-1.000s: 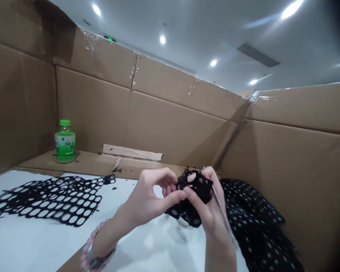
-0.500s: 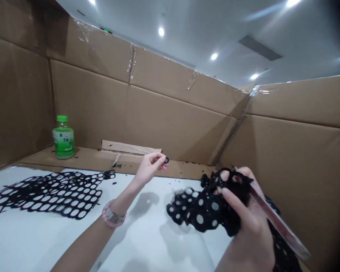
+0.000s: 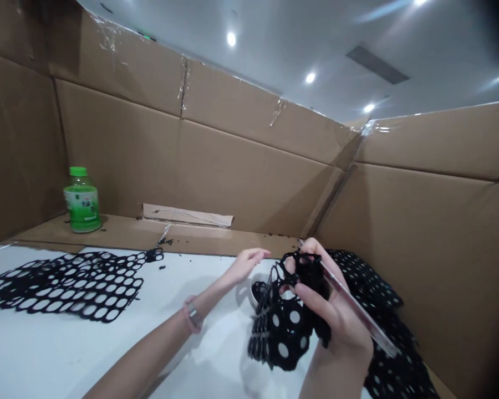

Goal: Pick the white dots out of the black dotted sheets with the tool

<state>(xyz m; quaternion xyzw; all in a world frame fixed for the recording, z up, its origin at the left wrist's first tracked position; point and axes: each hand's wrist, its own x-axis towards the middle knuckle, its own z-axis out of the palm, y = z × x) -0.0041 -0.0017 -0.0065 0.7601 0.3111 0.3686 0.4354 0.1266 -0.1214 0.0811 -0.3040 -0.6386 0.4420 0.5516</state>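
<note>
My left hand (image 3: 243,267) is over the white work surface (image 3: 216,354), fingers stretched out with nothing visible between them. Just to its right, my right hand (image 3: 343,318) grips a bunched black fabric piece with round holes (image 3: 289,327), its thumb and fingers pressed into the folds. A long, thin clear-and-reddish object (image 3: 357,313) also lies along this hand, slanting down to the right. Beside the hanging fabric, a pale curved rim (image 3: 253,293) is partly hidden.
Black netting (image 3: 95,285) lies flat at left. A green bottle (image 3: 83,205) stands at the back left. More dotted black fabric (image 3: 393,332) is heaped at right. Cardboard walls (image 3: 249,172) enclose the surface, and a cardboard strip (image 3: 187,215) and black scraps lie along the back.
My left hand has moved right and its pinch has opened; the small black disc it held no longer shows there. My right hand has shifted left with the fabric, uncovering more of the heap.
</note>
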